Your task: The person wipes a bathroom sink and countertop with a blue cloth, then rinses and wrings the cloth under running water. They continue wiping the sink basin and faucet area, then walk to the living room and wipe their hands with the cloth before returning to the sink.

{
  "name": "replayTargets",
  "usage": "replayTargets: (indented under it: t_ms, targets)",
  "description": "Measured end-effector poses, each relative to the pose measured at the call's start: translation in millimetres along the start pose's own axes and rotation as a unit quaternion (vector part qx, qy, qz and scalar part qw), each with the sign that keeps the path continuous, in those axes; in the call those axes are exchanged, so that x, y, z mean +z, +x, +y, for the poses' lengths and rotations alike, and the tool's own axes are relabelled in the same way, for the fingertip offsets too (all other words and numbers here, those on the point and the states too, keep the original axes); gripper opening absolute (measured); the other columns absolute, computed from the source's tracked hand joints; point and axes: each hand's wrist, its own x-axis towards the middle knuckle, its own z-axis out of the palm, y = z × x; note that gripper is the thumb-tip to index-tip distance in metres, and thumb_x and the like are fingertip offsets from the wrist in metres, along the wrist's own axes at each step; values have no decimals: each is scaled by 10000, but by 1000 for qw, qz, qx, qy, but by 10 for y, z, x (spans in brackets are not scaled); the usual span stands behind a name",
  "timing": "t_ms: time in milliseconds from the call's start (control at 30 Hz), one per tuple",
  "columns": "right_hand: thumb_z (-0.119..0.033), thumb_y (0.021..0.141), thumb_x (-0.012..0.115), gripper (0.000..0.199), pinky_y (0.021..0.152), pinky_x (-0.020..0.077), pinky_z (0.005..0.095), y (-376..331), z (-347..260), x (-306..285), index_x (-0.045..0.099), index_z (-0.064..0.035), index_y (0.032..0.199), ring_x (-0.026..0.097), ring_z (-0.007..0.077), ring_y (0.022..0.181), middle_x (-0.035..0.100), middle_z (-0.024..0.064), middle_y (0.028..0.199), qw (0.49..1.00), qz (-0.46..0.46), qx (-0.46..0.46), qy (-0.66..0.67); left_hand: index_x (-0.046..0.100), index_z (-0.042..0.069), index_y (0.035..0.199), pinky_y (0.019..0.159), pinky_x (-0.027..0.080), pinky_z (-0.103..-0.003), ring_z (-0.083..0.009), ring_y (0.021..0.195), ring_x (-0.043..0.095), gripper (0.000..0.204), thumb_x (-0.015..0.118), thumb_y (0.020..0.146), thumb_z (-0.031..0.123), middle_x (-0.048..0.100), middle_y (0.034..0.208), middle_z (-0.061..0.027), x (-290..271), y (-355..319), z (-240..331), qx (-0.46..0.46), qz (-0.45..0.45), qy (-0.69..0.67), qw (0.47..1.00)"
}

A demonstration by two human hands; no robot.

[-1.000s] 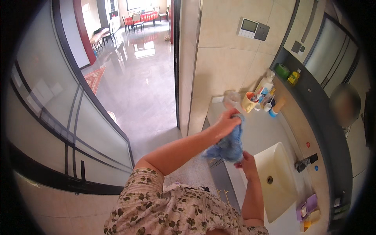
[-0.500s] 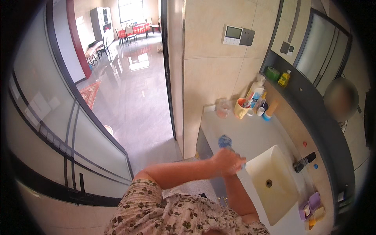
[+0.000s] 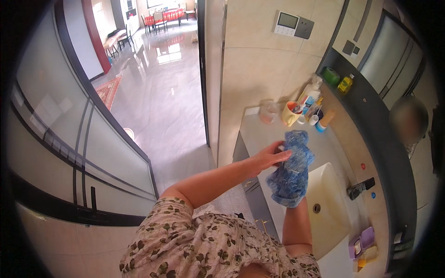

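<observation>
Blue mitt (image 3: 292, 169) over right hand's grip.

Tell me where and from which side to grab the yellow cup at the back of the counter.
Take the yellow cup by its bare lower wall, coming from the left, the wall-corner side. Its top is filled with upright brushes, and small white cups and bottles crowd its right, so the left side looks the freest. The clear jar stands near there, so probably keep the hand narrow.
</observation>
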Motion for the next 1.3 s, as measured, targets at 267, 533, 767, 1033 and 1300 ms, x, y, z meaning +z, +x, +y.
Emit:
replayTargets:
  t_ms: [267, 533, 767, 1033, 1300]
  targets:
    - [-252, 849, 609, 330, 794, 455, 330, 224, -51, -535, 551, -35, 1090, 576, 238, 893, 600, 85, 1012, 951, -155, -122, -238, 572, 25, 1156, 892, 430, -281, -129, 989, 560, 426, 629, 862, 329, 605, 1066, -44, -99, 26, 184, 13, -67, -70, 995]
    - [-130, 800, 640, 469, 992, 368, 319, 53, 93, -354, 501, -25, 1236, 503, 249, 1110, 550, 112, 1185, 855, -190, -253, -411, 630, 18, 1029, 736, 467, -259, -99, 831, 584, 337, 627, 864, 312, 633, 924, -19, -293, 481, 361, 111, 48, 316, 941]
    - [-129, 783, 662, 487, 981, 368, 323, 194, -216, -618, 495, -48, 1233, 477, 223, 1110, 527, 96, 1200, 883, -84, -262, -380, 650, 96, 903, 767, 442, -412, -237, 867, 612, 248, 598, 836, 329, 643, 888, -80, -325, 833, 397, 245, 109, 744, 612]
    - [-122, 844, 604, 330, 914, 423, 299, 1003, -277, -605, 552, -67, 1165, 536, 197, 1027, 575, 77, 1118, 783, -1, -484, -391, 605, 132, 1037, 952, 352, -507, -275, 1093, 513, 282, 584, 820, 312, 595, 1056, -122, -232, 1361, 29, 367, -18, 881, 298]
    - [-197, 850, 600, 278, 925, 424, 336, 121, 536, 306, 590, -76, 1101, 574, 194, 987, 604, 99, 1049, 764, -149, -476, -409, 624, 104, 999, 998, 292, -517, -271, 1072, 526, 226, 579, 840, 258, 606, 1042, -119, 199, 1454, -262, 196, -81, 897, 389]
